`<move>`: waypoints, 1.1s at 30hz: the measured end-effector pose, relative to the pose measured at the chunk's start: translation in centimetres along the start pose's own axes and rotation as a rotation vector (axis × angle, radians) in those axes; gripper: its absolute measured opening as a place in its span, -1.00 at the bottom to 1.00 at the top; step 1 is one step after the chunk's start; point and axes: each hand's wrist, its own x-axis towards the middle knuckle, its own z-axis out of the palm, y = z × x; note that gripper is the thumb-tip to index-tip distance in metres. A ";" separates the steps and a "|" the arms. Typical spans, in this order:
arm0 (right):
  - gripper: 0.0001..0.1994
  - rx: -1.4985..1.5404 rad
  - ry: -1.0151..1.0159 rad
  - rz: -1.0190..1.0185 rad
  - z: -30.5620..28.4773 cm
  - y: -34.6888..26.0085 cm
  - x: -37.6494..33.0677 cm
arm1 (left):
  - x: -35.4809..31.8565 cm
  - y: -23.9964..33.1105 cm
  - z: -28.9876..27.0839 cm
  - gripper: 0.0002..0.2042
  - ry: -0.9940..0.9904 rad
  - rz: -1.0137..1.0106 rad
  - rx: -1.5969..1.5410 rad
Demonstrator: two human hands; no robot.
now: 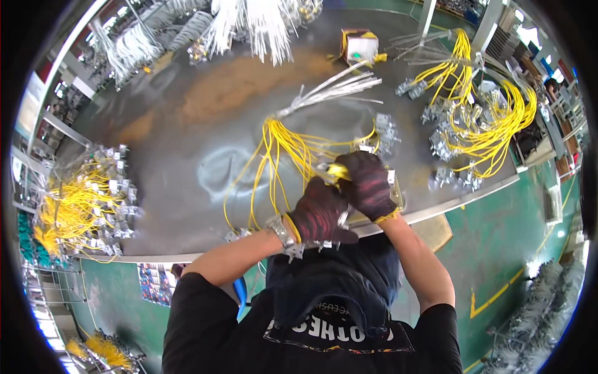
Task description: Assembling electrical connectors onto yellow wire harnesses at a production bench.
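Observation:
My gloved left hand point(317, 212) and gloved right hand point(367, 184) meet near the table's front edge, both with fingers closed. Between their fingertips shows a small yellow piece point(337, 171), beside the ends of a bundle of yellow cables point(286, 143); its exact kind is hard to make out. That bundle fans toward me from a gathered bunch of white cable ends point(339, 90). Metal connectors point(386, 133) lie just beyond my right hand. More connectors point(293, 249) sit under my left wrist, partly covered by it.
The dark metal table point(174, 149) curves around me. Heaps of yellow cables with connectors lie at the left point(81, 199) and right point(498, 124). A small white and yellow box point(360, 47) stands at the back. White cable bundles point(249, 25) cover the far edge.

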 end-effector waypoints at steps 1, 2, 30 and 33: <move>-0.57 -0.154 -0.116 -0.027 1.0 0.1 0.7 | -0.4 0.0 0.1 -0.22 -0.044 0.016 0.031; -0.66 -0.261 -0.176 -0.034 2.2 0.6 0.6 | -0.8 -0.5 1.2 -0.25 0.002 0.056 -0.025; -0.72 -0.150 -0.069 0.004 3.3 9.4 4.0 | -1.4 -4.8 1.6 -0.52 -0.159 0.010 0.208; -0.73 -0.110 -0.008 0.082 1.9 8.1 2.8 | 0.9 -3.4 1.3 -0.50 -0.098 -0.104 0.051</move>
